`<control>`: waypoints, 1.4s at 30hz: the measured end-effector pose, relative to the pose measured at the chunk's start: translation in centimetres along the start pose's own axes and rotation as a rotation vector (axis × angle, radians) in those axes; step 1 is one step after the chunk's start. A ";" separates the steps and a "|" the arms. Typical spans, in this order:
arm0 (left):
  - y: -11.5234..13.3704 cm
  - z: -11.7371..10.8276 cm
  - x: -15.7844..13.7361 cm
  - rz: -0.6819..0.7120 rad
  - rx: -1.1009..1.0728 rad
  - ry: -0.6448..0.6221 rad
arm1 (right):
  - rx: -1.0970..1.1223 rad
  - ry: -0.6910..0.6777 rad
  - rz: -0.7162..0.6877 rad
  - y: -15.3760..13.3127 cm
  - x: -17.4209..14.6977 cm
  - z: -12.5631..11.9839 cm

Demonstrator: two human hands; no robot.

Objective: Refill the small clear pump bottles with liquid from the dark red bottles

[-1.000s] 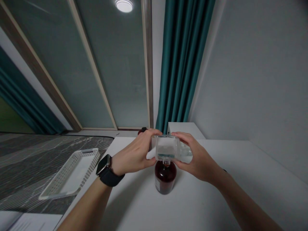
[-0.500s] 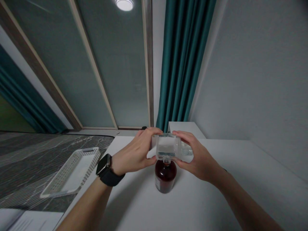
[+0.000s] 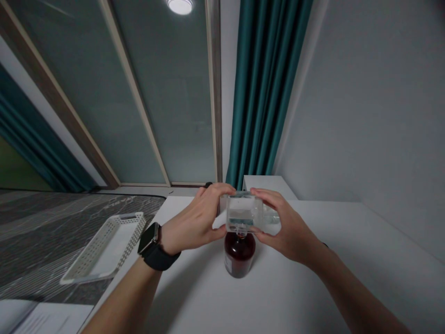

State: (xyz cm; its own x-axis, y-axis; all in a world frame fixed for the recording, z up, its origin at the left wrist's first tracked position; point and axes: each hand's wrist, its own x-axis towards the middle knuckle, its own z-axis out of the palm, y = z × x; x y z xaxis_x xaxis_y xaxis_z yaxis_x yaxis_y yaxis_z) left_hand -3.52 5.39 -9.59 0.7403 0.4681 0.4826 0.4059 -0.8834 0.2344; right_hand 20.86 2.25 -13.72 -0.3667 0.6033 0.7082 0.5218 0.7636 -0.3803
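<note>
Between both hands I hold a clear, box-shaped container (image 3: 240,211), lying level, with see-through walls. My left hand (image 3: 203,218) grips its left end, thumb below and fingers on top; a black watch sits on that wrist. On the right end my right hand (image 3: 283,225) is closed in the same way. Under the container stands a dark red-brown bottle (image 3: 239,257), upright on the white table (image 3: 278,297), its neck just below the container's lower edge. I cannot tell whether the two touch. Another clear object (image 3: 271,217) shows partly behind my right fingers.
Left of the table is a white perforated basket (image 3: 104,250) on a grey patterned surface (image 3: 38,232). An open book or papers (image 3: 52,319) lie at the lower left. A white box-like piece (image 3: 269,184) stands behind the table, near the teal curtain (image 3: 266,93) and the wall.
Almost nothing differs. The view has shifted very slightly; both hands keep their grip on the container above the bottle.
</note>
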 end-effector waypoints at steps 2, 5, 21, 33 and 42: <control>0.0 0.0 0.1 0.006 0.005 0.005 | -0.002 0.004 -0.009 0.0 0.0 0.0; 0.0 0.1 0.1 0.007 0.011 0.012 | -0.003 0.012 -0.023 0.1 0.0 0.0; 0.3 0.0 0.0 -0.014 0.039 -0.005 | -0.019 0.005 -0.002 0.2 -0.3 0.5; 0.4 0.3 -0.3 -0.012 0.030 0.022 | 0.024 -0.005 0.022 -0.3 -0.5 0.5; 0.5 0.5 -0.6 0.031 0.047 0.062 | 0.024 -0.001 -0.003 -0.3 -0.5 0.6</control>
State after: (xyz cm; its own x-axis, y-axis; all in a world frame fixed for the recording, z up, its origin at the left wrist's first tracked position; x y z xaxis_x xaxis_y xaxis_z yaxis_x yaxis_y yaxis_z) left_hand -3.47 4.67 -10.16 0.7185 0.4373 0.5409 0.4092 -0.8946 0.1797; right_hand 20.43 1.80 -14.33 -0.3687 0.6012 0.7090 0.5019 0.7707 -0.3926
